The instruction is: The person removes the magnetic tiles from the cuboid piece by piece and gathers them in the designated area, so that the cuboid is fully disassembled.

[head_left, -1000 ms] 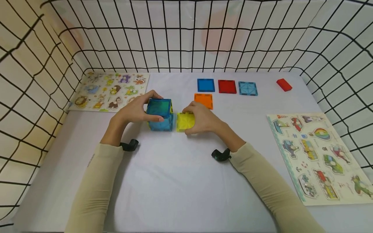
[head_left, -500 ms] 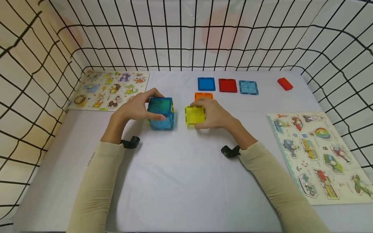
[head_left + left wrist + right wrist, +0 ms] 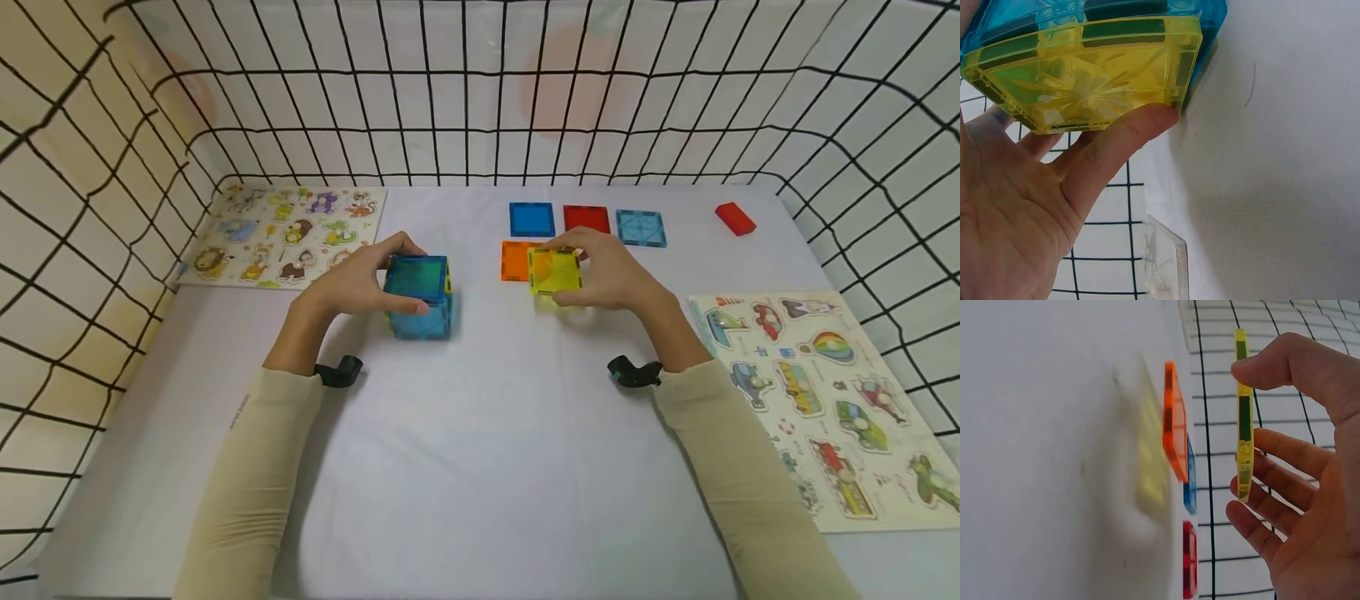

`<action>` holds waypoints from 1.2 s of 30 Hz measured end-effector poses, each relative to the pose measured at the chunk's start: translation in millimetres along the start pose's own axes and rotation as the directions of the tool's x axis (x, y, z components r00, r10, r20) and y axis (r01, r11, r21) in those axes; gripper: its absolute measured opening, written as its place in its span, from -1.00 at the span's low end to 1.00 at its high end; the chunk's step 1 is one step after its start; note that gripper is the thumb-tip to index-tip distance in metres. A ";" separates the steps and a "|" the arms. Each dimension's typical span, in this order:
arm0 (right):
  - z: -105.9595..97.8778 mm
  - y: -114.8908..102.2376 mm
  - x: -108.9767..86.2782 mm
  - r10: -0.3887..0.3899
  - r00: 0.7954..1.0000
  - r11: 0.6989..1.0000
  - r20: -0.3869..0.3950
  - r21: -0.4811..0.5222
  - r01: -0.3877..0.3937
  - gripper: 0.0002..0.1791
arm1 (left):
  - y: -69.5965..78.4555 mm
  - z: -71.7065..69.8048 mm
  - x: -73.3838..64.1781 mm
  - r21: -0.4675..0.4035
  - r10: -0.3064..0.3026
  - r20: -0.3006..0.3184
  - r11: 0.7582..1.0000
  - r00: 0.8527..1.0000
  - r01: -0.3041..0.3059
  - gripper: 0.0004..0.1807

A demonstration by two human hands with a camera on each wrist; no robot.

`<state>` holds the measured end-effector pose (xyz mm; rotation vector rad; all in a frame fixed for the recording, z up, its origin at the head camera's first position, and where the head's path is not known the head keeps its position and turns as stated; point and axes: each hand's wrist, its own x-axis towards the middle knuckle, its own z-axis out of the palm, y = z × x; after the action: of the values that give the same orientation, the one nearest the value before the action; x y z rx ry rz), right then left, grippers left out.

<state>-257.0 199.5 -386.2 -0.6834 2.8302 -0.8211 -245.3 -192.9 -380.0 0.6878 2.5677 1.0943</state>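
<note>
My left hand (image 3: 345, 283) grips a box of see-through magnetic tiles (image 3: 420, 323), thumb at the near side and fingers at the far side. Its top is dark blue-green and its front light blue. In the left wrist view, a yellow side tile (image 3: 1091, 87) of the box faces the palm, with the thumb along its edge. My right hand (image 3: 617, 271) pinches a single yellow magnetic tile (image 3: 557, 273) by its edges. The right wrist view has this yellow tile (image 3: 1245, 419) raised off the table, edge-on between thumb and fingers.
Behind the right hand lie orange (image 3: 514, 262), blue (image 3: 532, 219), red (image 3: 587, 218) and light blue (image 3: 641, 227) tiles. Further right is a red block (image 3: 735, 218). Picture boards lie at the left (image 3: 262, 250) and right (image 3: 832, 408). A black wire grid (image 3: 465, 129) surrounds the table.
My right hand has carried the yellow tile rightward and up, away from the box, over the orange tile's edge in the head view. The left hand stays at the box.
</note>
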 end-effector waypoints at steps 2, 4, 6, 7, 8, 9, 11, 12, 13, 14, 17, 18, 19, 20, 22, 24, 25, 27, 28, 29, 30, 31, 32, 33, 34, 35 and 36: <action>-5.3 6.8 0.6 0.018 1.000 1.000 0.000 0.007 -0.018 -0.18 | -0.1 -0.5 -0.3 -0.002 -0.006 0.002 1.000 1.000 0.006 -0.22; -8.8 14.1 1.6 0.048 0.999 0.999 -0.001 0.014 -0.048 -0.20 | -0.3 -1.4 -0.7 -0.001 -0.013 0.001 1.000 1.000 0.013 -0.22; -11.8 21.5 2.1 0.075 0.997 0.997 -0.001 0.025 -0.075 -0.21 | -0.2 -2.0 -0.7 -0.003 -0.011 0.002 1.000 1.000 0.011 -0.22; -13.1 25.2 2.3 0.084 0.997 0.996 -0.001 0.028 -0.084 -0.22 | -0.2 -2.2 -0.6 -0.002 -0.009 0.002 1.000 1.000 0.009 -0.22; -14.3 29.1 2.1 0.094 0.996 0.995 -0.001 0.028 -0.094 -0.23 | -0.2 -2.2 -0.4 -0.005 -0.004 0.003 1.000 1.000 0.004 -0.22; -15.1 33.1 1.8 0.104 0.995 0.994 -0.002 0.028 -0.104 -0.25 | -0.2 -2.2 -0.3 -0.005 -0.002 0.002 1.000 1.000 0.002 -0.22; -16.9 40.1 1.1 0.119 0.993 0.993 0.003 0.024 -0.119 -0.27 | -0.1 -1.8 0.1 -0.008 0.006 0.002 1.000 1.000 -0.005 -0.22; -17.6 43.4 0.6 0.127 0.992 0.992 0.004 0.019 -0.127 -0.28 | -0.3 -1.6 0.2 -0.013 0.007 0.002 1.000 1.000 -0.007 -0.22; -18.1 46.6 0.1 0.135 0.991 0.991 0.006 0.018 -0.136 -0.28 | -0.3 -1.1 0.3 -0.012 0.005 0.001 1.000 1.000 -0.005 -0.22; -18.4 49.5 -0.6 0.145 0.989 0.989 0.008 0.016 -0.145 -0.29 | -0.3 -0.7 0.4 -0.014 0.003 0.000 1.000 1.000 -0.003 -0.22; -18.6 56.0 -1.5 0.164 0.986 0.986 0.015 0.020 -0.164 -0.31 | -0.3 0.9 0.3 -0.016 -0.004 -0.002 1.000 1.000 0.004 -0.22; -18.2 57.8 -1.5 0.169 0.986 0.985 0.016 0.022 -0.169 -0.32 | -0.4 1.3 0.2 -0.015 -0.006 -0.003 1.000 1.000 0.006 -0.23; -17.7 58.9 -1.6 0.168 0.986 0.985 0.020 0.023 -0.168 -0.33 | -0.3 1.9 0.2 -0.012 -0.008 -0.004 1.000 1.000 0.007 -0.23; -17.0 59.5 -1.5 0.166 0.986 0.986 0.025 0.023 -0.166 -0.34 | -0.3 2.2 0.2 -0.013 -0.008 -0.004 1.000 1.000 0.008 -0.23; -15.3 59.8 -0.6 0.152 0.988 0.988 0.035 0.011 -0.152 -0.35 | -0.8 2.4 0.1 -0.014 -0.004 -0.002 1.000 1.000 0.004 -0.23; -13.5 59.0 0.6 0.140 0.989 0.990 0.045 0.002 -0.140 -0.36 | -0.8 2.3 -0.3 -0.014 -0.005 -0.004 1.000 1.000 0.005 -0.23; -12.7 58.4 1.1 0.133 0.990 0.991 0.049 0.000 -0.134 -0.36 | -1.2 2.2 -0.1 -0.014 -0.003 -0.003 1.000 1.000 0.003 -0.23; -11.4 57.8 2.2 0.131 0.990 0.991 0.053 -0.004 -0.131 -0.37 | -1.5 2.0 0.2 -0.016 0.001 -0.002 1.000 1.000 -0.001 -0.23; -10.9 57.6 2.7 0.132 0.990 0.991 0.054 -0.001 -0.132 -0.38 | -1.4 2.1 0.5 -0.013 -0.001 -0.004 1.000 1.000 0.001 -0.23; -10.2 57.5 3.0 0.133 0.990 0.991 0.055 0.001 -0.134 -0.38 | -1.1 2.2 0.5 -0.016 0.001 -0.004 1.000 1.000 -0.001 -0.24; -9.3 57.5 3.4 0.131 0.990 0.991 0.057 0.000 -0.132 -0.38 | -1.3 2.1 0.8 -0.015 0.005 -0.004 1.000 1.000 -0.005 -0.24; -8.5 57.5 3.8 0.132 0.990 0.991 0.058 -0.004 -0.132 -0.38 | -1.6 2.0 1.0 -0.016 0.008 -0.002 1.000 1.000 -0.008 -0.23; -7.9 57.2 4.1 0.130 0.990 0.992 0.060 -0.008 -0.130 -0.38 | -1.5 1.9 1.0 -0.016 0.011 -0.002 1.000 1.000 -0.011 -0.23; -7.1 57.3 4.4 0.130 0.990 0.992 0.060 -0.010 -0.129 -0.38 | -1.5 1.9 0.9 -0.017 0.012 -0.002 1.000 1.000 -0.012 -0.23; -6.5 57.0 4.6 0.128 0.990 0.992 0.064 -0.013 -0.128 -0.38 | -1.9 1.8 0.9 -0.016 0.013 0.000 1.000 1.000 -0.013 -0.23; -5.8 56.8 4.7 0.131 0.989 0.991 0.066 -0.018 -0.130 -0.38 | -2.2 1.5 0.5 -0.011 0.012 0.005 1.000 1.000 -0.012 -0.22; -5.6 56.8 4.9 0.134 0.989 0.991 0.070 -0.022 -0.132 -0.37 | -2.7 0.8 -0.2 -0.014 0.013 0.013 1.000 1.000 -0.013 -0.20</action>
<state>-284.8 242.6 -411.7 -0.5083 2.7863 -0.7366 -245.7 -194.1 -382.5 0.7063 2.5459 1.1074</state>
